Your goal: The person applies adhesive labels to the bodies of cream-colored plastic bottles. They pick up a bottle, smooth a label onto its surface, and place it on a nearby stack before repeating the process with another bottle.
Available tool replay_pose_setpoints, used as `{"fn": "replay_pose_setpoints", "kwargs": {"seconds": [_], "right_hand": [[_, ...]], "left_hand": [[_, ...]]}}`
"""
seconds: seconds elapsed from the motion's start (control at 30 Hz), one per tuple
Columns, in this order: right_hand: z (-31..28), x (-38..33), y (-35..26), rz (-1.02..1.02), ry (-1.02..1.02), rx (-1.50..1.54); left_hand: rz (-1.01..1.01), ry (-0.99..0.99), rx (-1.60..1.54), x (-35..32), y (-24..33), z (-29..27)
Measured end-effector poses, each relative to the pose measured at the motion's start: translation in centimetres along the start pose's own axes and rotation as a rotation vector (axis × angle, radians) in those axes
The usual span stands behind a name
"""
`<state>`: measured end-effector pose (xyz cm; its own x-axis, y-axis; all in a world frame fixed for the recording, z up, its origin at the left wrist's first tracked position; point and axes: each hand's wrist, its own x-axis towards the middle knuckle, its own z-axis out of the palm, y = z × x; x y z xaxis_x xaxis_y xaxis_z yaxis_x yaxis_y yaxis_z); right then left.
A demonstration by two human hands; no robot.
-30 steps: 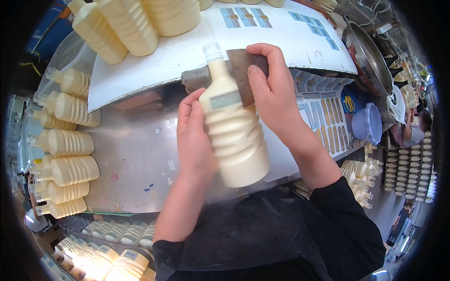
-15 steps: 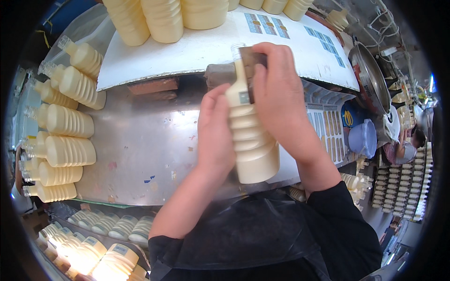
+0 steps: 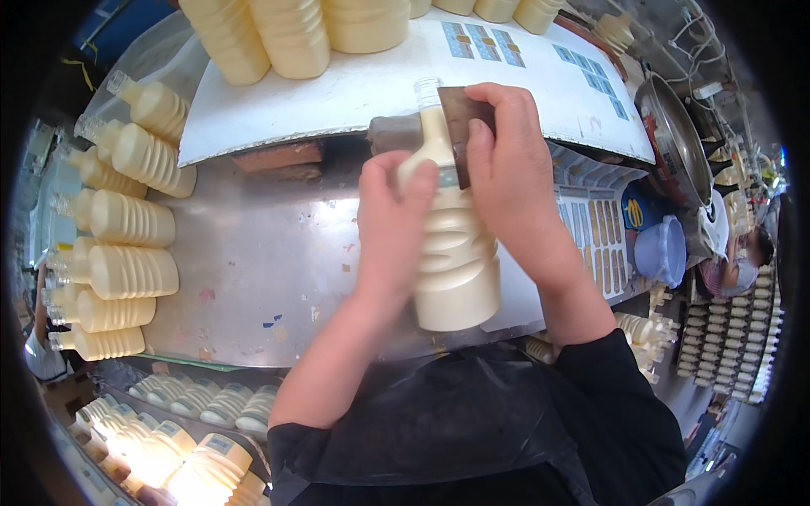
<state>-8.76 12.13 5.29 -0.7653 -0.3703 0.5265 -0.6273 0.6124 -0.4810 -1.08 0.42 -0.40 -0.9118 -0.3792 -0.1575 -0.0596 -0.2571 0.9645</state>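
A ribbed cream bottle point(image 3: 457, 291) with a clear threaded neck leans over the metal table, its base toward me. My left hand point(image 3: 386, 228) is closed on the bottle's left side below the neck, its thumb across the shoulder. A small blue-green label point(image 3: 448, 177) shows on the shoulder by that thumb. In my right hand point(image 3: 515, 177), pinched between thumb and fingers, is a flat dark brown scraper-like plate point(image 3: 462, 118). Its left edge lies along the bottle's neck and shoulder. Behind the bottle is a dark grey block point(image 3: 393, 135).
A white board point(image 3: 371, 93) with sheets of blue labels point(image 3: 483, 44) spans the back, propped on a reddish brick point(image 3: 278, 158). More cream bottles point(image 3: 131, 219) lie along the left; others stand at the back. A lilac bucket point(image 3: 661, 251) and a round metal pan point(image 3: 675, 135) are at right.
My left thumb has swung over onto the bottle's shoulder beside the label. The brown plate has tilted and moved slightly right, and the bottle has turned a little.
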Motion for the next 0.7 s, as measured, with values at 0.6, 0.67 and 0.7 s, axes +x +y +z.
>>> {"fn": "replay_pose_setpoints", "kwargs": {"seconds": [0.6, 0.67, 0.7], "right_hand": [[-0.4, -1.9, 4.7, 0.213, 0.103, 0.443], [-0.3, -1.8, 3.8, 0.254, 0.054, 0.469], [0.0, -1.7, 3.6, 0.252, 0.055, 0.445]], "left_hand": [[-0.097, -0.165, 0.060, -3.0, -0.9, -1.3], [-0.121, -0.129, 0.113, -3.3, -0.9, -1.1], [-0.100, -0.117, 0.200, -3.1, -1.1, -1.1]]}}
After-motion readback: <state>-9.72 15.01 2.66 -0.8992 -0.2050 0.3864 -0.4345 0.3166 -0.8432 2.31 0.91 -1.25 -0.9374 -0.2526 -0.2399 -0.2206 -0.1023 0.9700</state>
